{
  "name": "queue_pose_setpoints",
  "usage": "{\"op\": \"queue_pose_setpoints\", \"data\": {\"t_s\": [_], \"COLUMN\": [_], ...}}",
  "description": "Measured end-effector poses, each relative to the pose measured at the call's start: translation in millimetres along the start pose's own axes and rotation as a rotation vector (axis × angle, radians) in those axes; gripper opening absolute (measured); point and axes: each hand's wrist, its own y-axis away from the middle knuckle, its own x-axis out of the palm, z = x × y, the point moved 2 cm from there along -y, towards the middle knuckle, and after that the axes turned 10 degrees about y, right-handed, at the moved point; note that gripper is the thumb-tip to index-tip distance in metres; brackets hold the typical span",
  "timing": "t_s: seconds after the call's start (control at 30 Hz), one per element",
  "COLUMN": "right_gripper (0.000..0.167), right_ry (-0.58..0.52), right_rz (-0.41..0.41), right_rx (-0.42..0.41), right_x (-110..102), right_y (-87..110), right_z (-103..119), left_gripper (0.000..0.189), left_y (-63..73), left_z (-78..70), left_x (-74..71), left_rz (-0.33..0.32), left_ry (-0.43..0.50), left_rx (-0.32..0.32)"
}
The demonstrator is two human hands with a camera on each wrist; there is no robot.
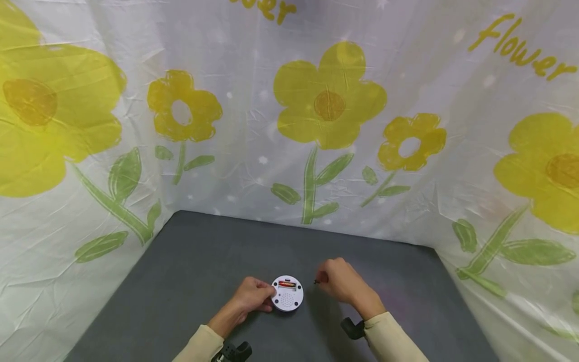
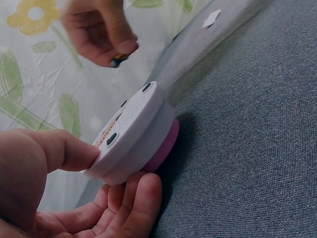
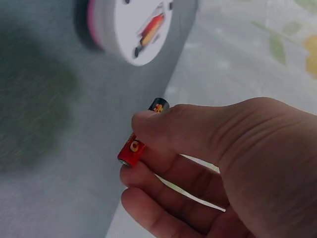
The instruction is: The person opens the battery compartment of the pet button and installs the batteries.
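A round white device (image 1: pixel 287 300) lies with its battery compartment facing up, showing small speaker holes and black feet around its rim. Inside the compartment is a red battery (image 1: pixel 287 284). The left wrist view shows a pink part (image 2: pixel 166 146) on its lower side. My left hand (image 1: pixel 254 295) grips the device's left edge, thumb on the upper face and fingers under the side. To the right of it, my right hand (image 1: pixel 340 280) pinches a red and black battery (image 3: pixel 132 150) between thumb and fingers, apart from the device.
The dark grey table (image 1: pixel 217 246) extends behind and to both sides of the hands. A white curtain (image 1: pixel 244 166) with yellow flowers hangs along its back and sides. A small white patch (image 2: pixel 212 18) appears in the left wrist view.
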Motion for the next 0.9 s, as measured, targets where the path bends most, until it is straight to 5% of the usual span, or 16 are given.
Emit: {"op": "queue_pose_setpoints", "data": {"t_s": [0.47,0.9], "right_gripper": [0.009,0.007], "right_ry": [0.013,-0.026], "right_rz": [-0.028,0.019], "right_rx": [-0.081,-0.111], "right_x": [0.0,16.5], "right_y": [-35.7,-49.8], "right_z": [29.6,48.1], "left_gripper": [0.021,0.021], "left_y": [0.2,1.7], "left_z": [-4.2,-4.1], "left_x": [-1.4,-0.1], "left_rz": [0.003,-0.001], "left_ry": [-0.012,-0.028], "left_rx": [0.008,-0.002]}}
